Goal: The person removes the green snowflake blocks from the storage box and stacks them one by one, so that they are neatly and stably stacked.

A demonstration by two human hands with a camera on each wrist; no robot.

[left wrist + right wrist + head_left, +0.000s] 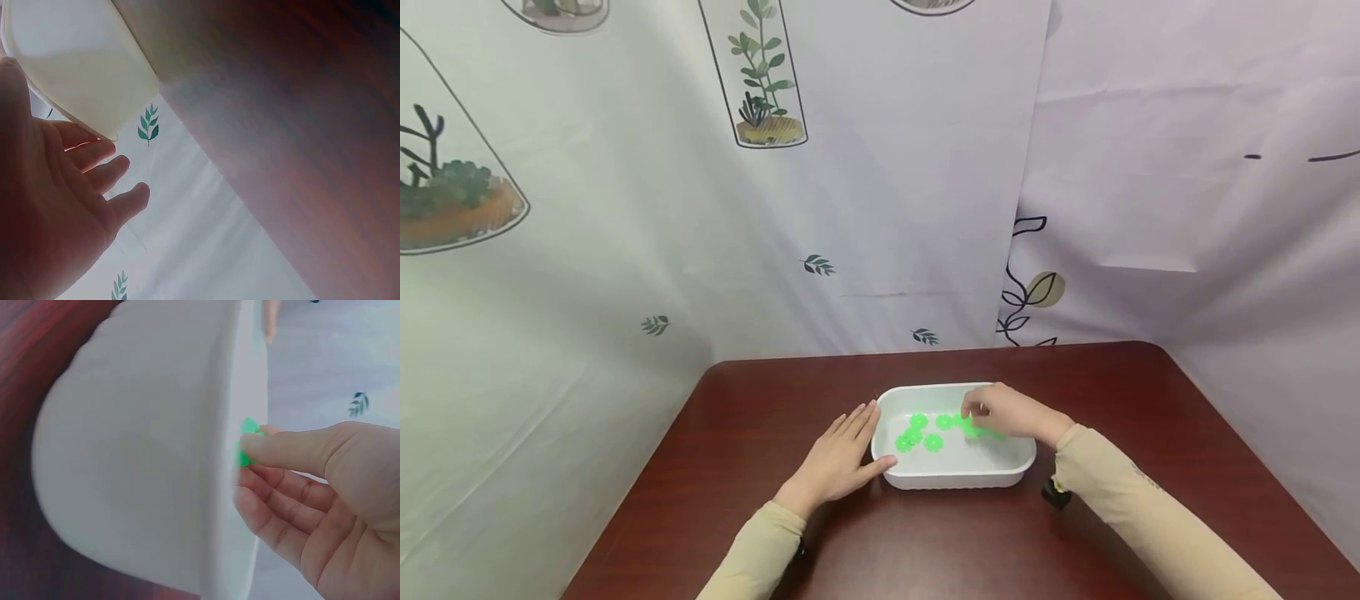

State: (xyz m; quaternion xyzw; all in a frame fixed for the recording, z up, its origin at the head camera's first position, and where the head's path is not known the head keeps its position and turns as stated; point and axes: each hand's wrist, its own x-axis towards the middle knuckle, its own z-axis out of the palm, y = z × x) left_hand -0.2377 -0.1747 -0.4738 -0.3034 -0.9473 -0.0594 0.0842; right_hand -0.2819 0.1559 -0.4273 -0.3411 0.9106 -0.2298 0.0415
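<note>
A white oval-cornered dish [955, 481] stands on the table, with several bright green flower-shaped pieces [933, 442] lying on its floor. My left hand [842, 458] rests against the dish's left end, fingers straight along the rim and thumb at the near corner. In the left wrist view its fingertips touch the dish wall [87, 69]. My right hand [1011, 410] reaches over the right end of the dish. Between its thumb and index finger it pinches a green flower-shaped piece [249, 450], just inside the rim in the right wrist view. More green pieces under this hand are partly hidden.
The dark red-brown table [955, 550] extends around the dish on all sides. A pale cloth [880, 208] printed with plants hangs behind the table's far edge and along its sides. A small black device [1056, 494] sits under the right wrist.
</note>
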